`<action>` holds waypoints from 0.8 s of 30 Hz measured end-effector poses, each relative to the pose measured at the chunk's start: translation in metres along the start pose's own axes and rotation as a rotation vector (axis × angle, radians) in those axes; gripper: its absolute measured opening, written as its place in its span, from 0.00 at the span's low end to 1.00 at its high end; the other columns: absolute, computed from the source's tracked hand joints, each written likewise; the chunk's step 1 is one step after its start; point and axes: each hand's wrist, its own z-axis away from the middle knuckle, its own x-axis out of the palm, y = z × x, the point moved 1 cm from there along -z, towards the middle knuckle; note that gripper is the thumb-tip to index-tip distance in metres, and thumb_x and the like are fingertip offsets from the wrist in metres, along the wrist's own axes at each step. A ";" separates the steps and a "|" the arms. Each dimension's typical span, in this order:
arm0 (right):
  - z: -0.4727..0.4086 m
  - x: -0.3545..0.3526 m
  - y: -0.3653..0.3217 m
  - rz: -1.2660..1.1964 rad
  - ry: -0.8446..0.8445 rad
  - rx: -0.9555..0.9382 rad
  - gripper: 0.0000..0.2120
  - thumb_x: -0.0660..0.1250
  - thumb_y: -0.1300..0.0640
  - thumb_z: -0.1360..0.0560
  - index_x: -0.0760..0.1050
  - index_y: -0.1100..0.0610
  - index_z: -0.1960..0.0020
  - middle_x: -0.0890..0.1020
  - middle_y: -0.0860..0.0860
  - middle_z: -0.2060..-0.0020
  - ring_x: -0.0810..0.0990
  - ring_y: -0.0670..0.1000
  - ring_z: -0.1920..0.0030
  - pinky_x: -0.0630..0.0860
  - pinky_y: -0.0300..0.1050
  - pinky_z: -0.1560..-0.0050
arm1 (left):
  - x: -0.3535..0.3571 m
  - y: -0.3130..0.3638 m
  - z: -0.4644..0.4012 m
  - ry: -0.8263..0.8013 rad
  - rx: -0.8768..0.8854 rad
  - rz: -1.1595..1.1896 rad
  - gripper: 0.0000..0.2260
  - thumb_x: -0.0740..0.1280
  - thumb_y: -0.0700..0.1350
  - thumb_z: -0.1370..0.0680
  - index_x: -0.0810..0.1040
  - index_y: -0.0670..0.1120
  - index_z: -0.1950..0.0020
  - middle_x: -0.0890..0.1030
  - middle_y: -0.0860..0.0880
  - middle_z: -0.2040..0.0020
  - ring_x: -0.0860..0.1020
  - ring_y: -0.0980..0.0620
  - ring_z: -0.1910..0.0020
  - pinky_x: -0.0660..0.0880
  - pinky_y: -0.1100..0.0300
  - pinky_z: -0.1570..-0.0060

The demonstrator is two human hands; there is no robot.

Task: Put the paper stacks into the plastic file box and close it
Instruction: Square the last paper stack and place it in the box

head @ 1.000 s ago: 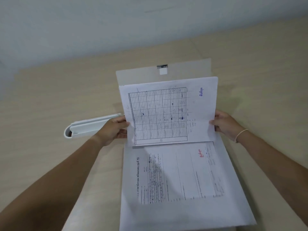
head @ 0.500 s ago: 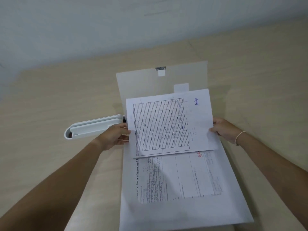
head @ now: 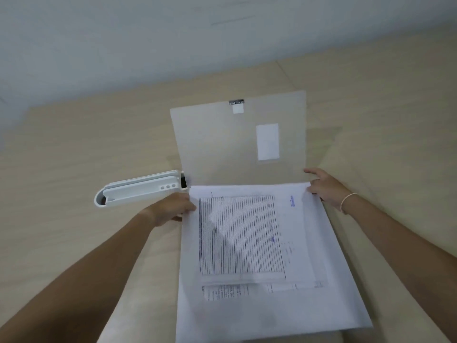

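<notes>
The sheet (head: 249, 233) is gripped at its far corners by the left hand (head: 170, 209) and right hand (head: 324, 186). The lid (head: 222, 142) is raised behind; bare table (head: 74, 149) surrounds the box (head: 346, 305).

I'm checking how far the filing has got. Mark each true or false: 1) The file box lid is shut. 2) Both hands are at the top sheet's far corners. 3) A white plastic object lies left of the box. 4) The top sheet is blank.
1) False: the translucent lid stands open behind the papers.
2) True: the left hand and right hand are at the top sheet.
3) True: white plastic object.
4) False: it carries a printed table.
</notes>
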 end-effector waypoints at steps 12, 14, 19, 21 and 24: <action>0.008 0.014 -0.006 0.275 -0.028 -0.117 0.17 0.55 0.68 0.26 0.82 0.59 0.50 0.81 0.54 0.44 0.77 0.51 0.44 0.67 0.38 0.47 | 0.006 -0.002 -0.001 0.200 0.196 -0.407 0.12 0.59 0.40 0.24 0.79 0.50 0.47 0.79 0.48 0.46 0.75 0.52 0.51 0.67 0.62 0.53; 0.010 0.017 -0.005 0.337 -0.088 -0.127 0.15 0.58 0.64 0.25 0.83 0.55 0.53 0.83 0.51 0.46 0.77 0.48 0.49 0.69 0.38 0.51 | 0.007 -0.003 -0.001 0.187 0.183 -0.539 0.12 0.58 0.43 0.23 0.82 0.47 0.52 0.81 0.48 0.46 0.75 0.51 0.48 0.67 0.62 0.50; 0.011 0.023 -0.003 0.515 -0.092 -0.133 0.15 0.63 0.53 0.26 0.81 0.64 0.58 0.83 0.60 0.53 0.79 0.60 0.50 0.74 0.49 0.48 | 0.005 -0.005 0.003 0.214 0.071 -0.671 0.16 0.57 0.50 0.23 0.82 0.46 0.60 0.81 0.47 0.50 0.77 0.47 0.50 0.70 0.55 0.48; 0.009 0.023 -0.004 0.474 -0.001 -0.199 0.15 0.63 0.54 0.25 0.79 0.67 0.53 0.81 0.63 0.50 0.78 0.62 0.54 0.73 0.51 0.49 | 0.002 -0.006 0.002 0.288 0.155 -0.580 0.15 0.58 0.49 0.24 0.78 0.42 0.62 0.81 0.45 0.57 0.78 0.48 0.56 0.71 0.52 0.52; 0.002 0.018 -0.010 0.268 0.142 -0.243 0.15 0.63 0.57 0.24 0.76 0.58 0.39 0.76 0.57 0.40 0.75 0.52 0.56 0.69 0.41 0.50 | -0.004 0.000 0.000 0.437 0.253 -0.292 0.09 0.59 0.47 0.24 0.76 0.46 0.59 0.80 0.48 0.61 0.78 0.59 0.66 0.69 0.59 0.61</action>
